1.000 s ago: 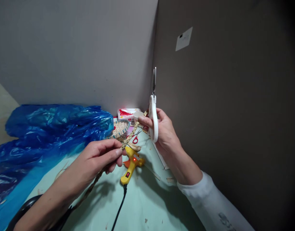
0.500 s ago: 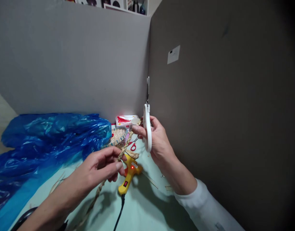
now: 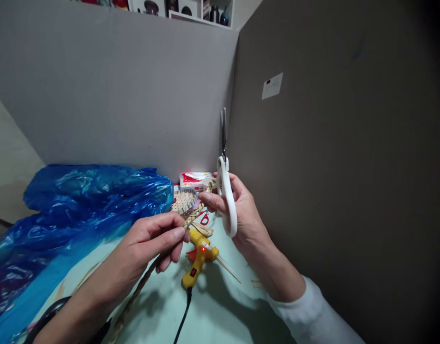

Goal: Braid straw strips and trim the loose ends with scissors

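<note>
My left hand (image 3: 159, 236) pinches a braided straw cord (image 3: 194, 215) between thumb and fingers. One stretch of the cord slants up to my right hand; the other hangs below my left hand toward the bottom edge. My right hand (image 3: 237, 205) is closed around white-handled scissors (image 3: 227, 200), their blades pointing up and slightly parted. The thumb of that hand lies along the cord, near its upper end. Under the hands a yellow glue gun (image 3: 196, 263) lies on the pale green cloth, its red light lit and a glue stick (image 3: 229, 268) poking out.
Crumpled blue plastic (image 3: 98, 196) covers the left side. A woven straw basket (image 3: 184, 199), a red-and-white packet (image 3: 194, 179) and red-handled scissors (image 3: 204, 219) lie behind the hands. Tall grey panels (image 3: 134, 95) close off the back and right. A black power cord (image 3: 184, 315) runs toward me.
The scissors' blades have parted slightly, and their handles have turned more into view. My left hand has shifted a little along with the cord. The whole view has moved slightly.
</note>
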